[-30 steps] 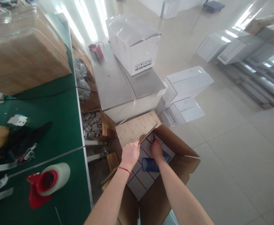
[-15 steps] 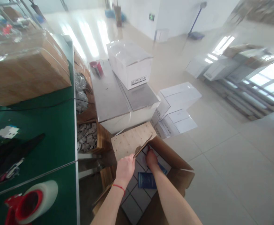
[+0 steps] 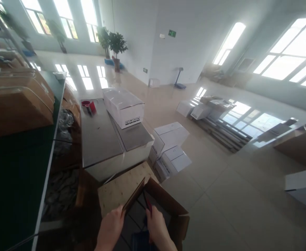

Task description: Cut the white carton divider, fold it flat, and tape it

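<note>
At the bottom of the head view stands an open brown cardboard carton (image 3: 177, 214). My left hand (image 3: 112, 226) is closed on the carton's left flap (image 3: 133, 196) and holds it upright. My right hand (image 3: 156, 226) is closed on a thin red object (image 3: 148, 205), just inside the carton beside that flap. A dark blue booklet (image 3: 142, 240) lies in the carton under my right hand, mostly hidden. The inside of the carton is dark.
A plywood board (image 3: 121, 188) lies behind the carton. Beyond it a steel table (image 3: 100, 136) carries a white wrapped box (image 3: 124, 108) and a red tape dispenser (image 3: 89, 105). White boxes (image 3: 171, 150) are stacked on the floor at right. A green bench (image 3: 16, 167) runs along the left.
The camera has tilted upward, so the room's far wall and windows now show and the hands sit at the bottom edge. Both hands keep their hold at the flap.
</note>
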The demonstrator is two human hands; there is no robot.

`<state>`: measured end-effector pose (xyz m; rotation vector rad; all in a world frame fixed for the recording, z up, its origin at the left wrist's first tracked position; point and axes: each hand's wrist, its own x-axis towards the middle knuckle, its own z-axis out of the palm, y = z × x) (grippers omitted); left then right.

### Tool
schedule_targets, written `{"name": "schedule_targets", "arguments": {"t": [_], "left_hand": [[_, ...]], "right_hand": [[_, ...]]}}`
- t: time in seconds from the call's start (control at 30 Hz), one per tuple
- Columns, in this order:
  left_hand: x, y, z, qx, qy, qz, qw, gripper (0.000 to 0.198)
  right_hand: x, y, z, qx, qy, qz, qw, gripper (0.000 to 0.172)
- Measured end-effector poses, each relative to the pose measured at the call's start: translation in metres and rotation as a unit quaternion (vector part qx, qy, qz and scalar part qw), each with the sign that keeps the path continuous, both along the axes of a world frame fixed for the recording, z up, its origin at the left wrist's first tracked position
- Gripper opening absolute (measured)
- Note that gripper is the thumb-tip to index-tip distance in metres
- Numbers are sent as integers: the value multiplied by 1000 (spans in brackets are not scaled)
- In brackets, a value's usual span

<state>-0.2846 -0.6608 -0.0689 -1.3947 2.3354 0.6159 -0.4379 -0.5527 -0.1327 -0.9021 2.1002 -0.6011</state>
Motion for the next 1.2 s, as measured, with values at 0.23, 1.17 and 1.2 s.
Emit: {"name": "schedule_targets", "arguments": {"t": [0.23, 1.17, 1.2], "left_hand": [[0, 10, 0, -29, 32, 26, 999, 27], [-207, 264, -9, -80, 127, 244, 958, 12], [-207, 265, -11, -83, 127, 245, 957, 10]], "right_hand": [[-53, 108, 87, -80, -144, -24, 986, 45], [-305, 154, -12, 27, 112, 526, 842, 36], [-305, 151, -18, 34, 103, 535, 838, 36]]}}
